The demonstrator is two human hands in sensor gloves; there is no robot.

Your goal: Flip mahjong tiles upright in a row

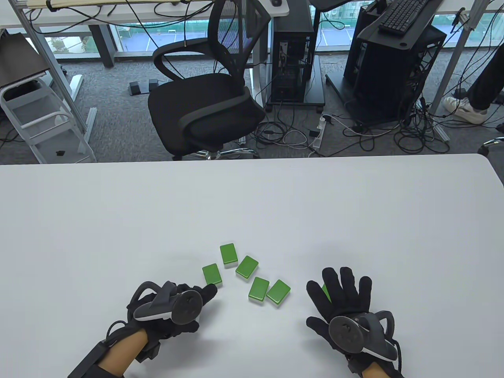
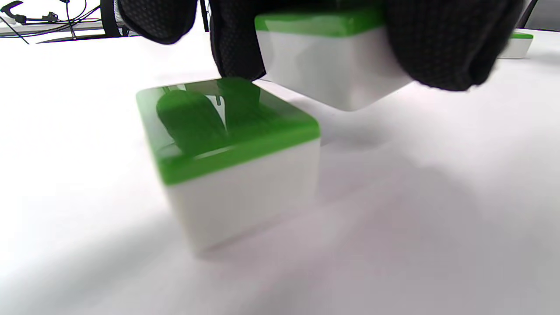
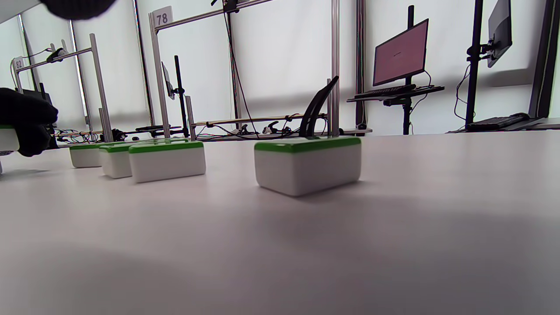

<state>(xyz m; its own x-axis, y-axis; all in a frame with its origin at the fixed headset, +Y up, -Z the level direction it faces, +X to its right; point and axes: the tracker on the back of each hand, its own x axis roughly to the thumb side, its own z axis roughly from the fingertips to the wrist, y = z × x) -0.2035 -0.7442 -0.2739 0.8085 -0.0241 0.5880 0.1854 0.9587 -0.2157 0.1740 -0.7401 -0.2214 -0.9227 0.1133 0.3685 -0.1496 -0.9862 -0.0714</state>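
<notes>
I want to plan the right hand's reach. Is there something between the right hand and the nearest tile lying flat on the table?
Nothing visible blocks it. The right hand hovers spread beside the nearest tile, with only bare table between them. A green edge peeks from under its fingers; what it is I cannot tell.

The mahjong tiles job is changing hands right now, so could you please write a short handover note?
Left hand: pinches the leftmost tile, lifted off the table.
Right hand: fingers spread, palm down, holding nothing; a sliver of green shows under its fingers.
Tiles: four others lie flat, green backs up, in a loose cluster.
Done: none stands upright.
Left: stand every tile on edge and line them up.
</notes>
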